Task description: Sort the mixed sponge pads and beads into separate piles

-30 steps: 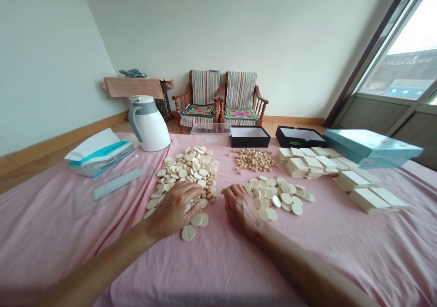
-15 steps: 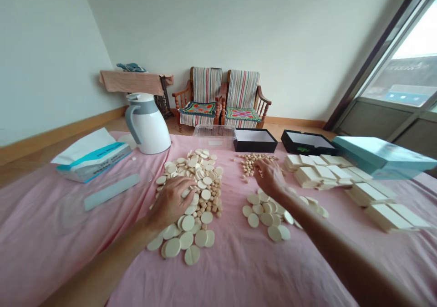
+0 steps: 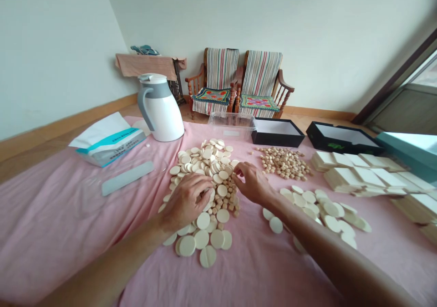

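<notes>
A mixed pile of pale round discs (image 3: 201, 239) and small wooden beads (image 3: 223, 201) lies on the pink cloth (image 3: 252, 270). Over the pile's left part is my left hand (image 3: 189, 199), its fingers curled together; whatever they hold is hidden. At the pile's right edge my right hand (image 3: 251, 181) has thumb and fingertips pinched close together, on something too small to name. A separate heap of beads (image 3: 285, 162) lies beyond my right hand. More discs (image 3: 331, 209) are spread to the right of it, partly behind my forearm.
Stacks of pale rectangular blocks (image 3: 370, 178) stand at the right. Two black trays (image 3: 278, 138), a clear plastic box (image 3: 232, 125) and a light blue box (image 3: 413, 152) line the back. A white jug (image 3: 165, 115) and a paper package (image 3: 109, 145) are at the left.
My right hand has moved left from the separate bead heap to the mixed pile. My left hand stays over the pile. The view has turned a little to the left.
</notes>
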Tool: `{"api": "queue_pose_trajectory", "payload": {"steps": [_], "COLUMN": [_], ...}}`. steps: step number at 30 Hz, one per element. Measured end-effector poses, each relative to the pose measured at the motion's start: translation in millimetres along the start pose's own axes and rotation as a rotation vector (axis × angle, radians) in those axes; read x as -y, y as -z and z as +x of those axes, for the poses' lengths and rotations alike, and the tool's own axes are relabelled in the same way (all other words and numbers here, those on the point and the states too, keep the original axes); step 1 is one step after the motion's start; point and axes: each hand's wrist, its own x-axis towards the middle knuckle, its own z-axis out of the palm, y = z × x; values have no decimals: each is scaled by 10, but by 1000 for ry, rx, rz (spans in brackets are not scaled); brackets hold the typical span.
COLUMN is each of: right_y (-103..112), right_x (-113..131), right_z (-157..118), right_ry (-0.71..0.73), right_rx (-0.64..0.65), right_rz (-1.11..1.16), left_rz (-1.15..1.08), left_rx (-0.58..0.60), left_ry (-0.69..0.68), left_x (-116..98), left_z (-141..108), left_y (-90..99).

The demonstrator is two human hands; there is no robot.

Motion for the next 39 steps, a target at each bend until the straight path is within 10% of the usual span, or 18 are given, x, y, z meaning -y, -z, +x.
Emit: {"api": "queue_pose_trajectory", "payload": {"steps": [7, 18, 27, 39], "right_y": [-142, 540, 119, 86], "right_x": [31, -897, -11, 105], "right_z": [15, 123, 121, 215], "right_ry": [-35, -341, 266, 282], "right_rx": [-64, -242, 17, 64], "right_rz": [-1, -385, -26, -237], "left_rz": [4, -1, -9, -4], "left_rx": [6, -2, -27, -39], "left_ry": [-3, 6, 23, 23], "left_x": [10, 44, 60, 82], "left_z": [4, 4, -13, -26], "left_y": [-7, -29, -18, 9]}}
